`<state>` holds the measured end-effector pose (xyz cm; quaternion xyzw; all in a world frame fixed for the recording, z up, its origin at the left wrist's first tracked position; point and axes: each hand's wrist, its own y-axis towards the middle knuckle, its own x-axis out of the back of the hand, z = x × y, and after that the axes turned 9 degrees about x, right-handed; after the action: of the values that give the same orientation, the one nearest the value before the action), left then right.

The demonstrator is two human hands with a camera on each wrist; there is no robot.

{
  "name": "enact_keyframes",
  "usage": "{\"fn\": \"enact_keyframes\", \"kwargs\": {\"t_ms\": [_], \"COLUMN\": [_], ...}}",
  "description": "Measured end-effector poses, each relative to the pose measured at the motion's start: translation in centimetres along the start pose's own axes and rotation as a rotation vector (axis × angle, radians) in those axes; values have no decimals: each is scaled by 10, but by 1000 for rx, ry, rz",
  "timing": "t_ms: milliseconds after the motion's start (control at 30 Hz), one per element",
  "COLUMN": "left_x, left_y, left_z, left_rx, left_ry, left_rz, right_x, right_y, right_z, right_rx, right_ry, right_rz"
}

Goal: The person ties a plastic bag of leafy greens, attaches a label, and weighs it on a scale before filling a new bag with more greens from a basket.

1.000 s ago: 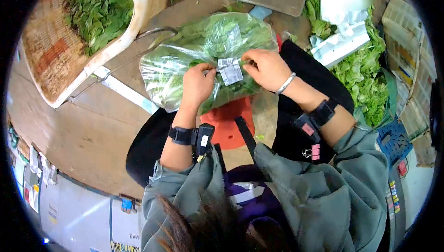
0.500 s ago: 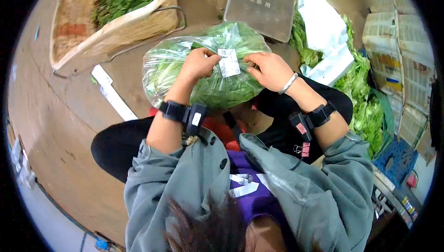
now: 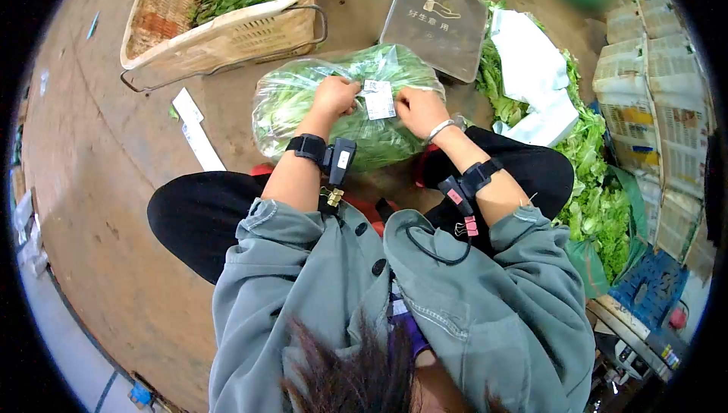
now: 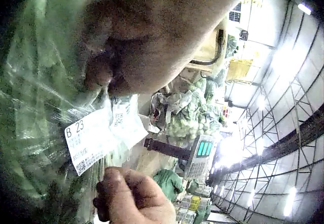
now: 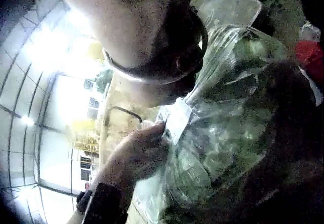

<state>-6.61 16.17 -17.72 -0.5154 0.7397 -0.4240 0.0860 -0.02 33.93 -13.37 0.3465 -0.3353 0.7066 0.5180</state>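
Note:
A clear plastic bag (image 3: 296, 113) full of leafy greens lies in front of the person's knees. On its gathered top sits a white printed label (image 3: 379, 100), marked "B 23" in the left wrist view. Just left of the label, my left hand (image 3: 334, 97) pinches the gathered plastic between thumb and curled fingers. My right hand (image 3: 422, 113), with a silver bangle (image 3: 439, 130) at its wrist, grips the plastic on the label's other side. The right wrist view shows the label (image 5: 178, 120) between both hands, with plastic folds running out from it. The right fingertips are mostly hidden there.
Behind the bag at left stands a plastic crate (image 3: 227, 34) of greens with a metal handle. A flat metal scale plate (image 3: 436, 25) lies behind it. Loose lettuce (image 3: 591, 178) and a white plastic sheet (image 3: 527, 72) are at right, beside stacked crates (image 3: 652, 94). A white strip (image 3: 200, 140) lies at left.
The head view has shifted, bringing more of the crate and scale plate into view. Both hands stay at the bag's gathered top beside the label; the right fingers are now curled in more tightly.

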Motion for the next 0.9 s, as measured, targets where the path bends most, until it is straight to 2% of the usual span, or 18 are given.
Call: {"fn": "enact_keyframes", "kwargs": {"t_ms": [167, 267, 300, 367, 433, 500, 633, 733, 900], "left_x": [-3, -1, 0, 1, 0, 0, 4, 6, 6], "left_y": [5, -3, -2, -3, 4, 5, -1, -5, -11], "left_z": [5, 1, 2, 5, 12, 14, 11, 11, 7], "left_rx": [-42, -28, -23, -64, -59, -63, -40, -48, -58], "left_ry": [65, 41, 35, -16, -86, -156, -183, -208, -226], "left_rz": [-21, -8, -10, 25, 62, 100, 134, 163, 147], "right_x": [3, -8, -12, -19, -25, -23, -20, -18, -11], "right_y": [26, 44, 48, 53, 60, 64, 65, 65, 66], "right_z": [0, 3, 3, 4, 1, -1, 1, 2, 6], "right_rx": [25, 108, 112, 244, 256, 218, 143, 72, 32], "right_ry": [-39, -35, -35, -187, -179, -199, -93, -78, -73], "right_rz": [-10, -91, -84, -34, -12, 118, 134, 69, 172]}}
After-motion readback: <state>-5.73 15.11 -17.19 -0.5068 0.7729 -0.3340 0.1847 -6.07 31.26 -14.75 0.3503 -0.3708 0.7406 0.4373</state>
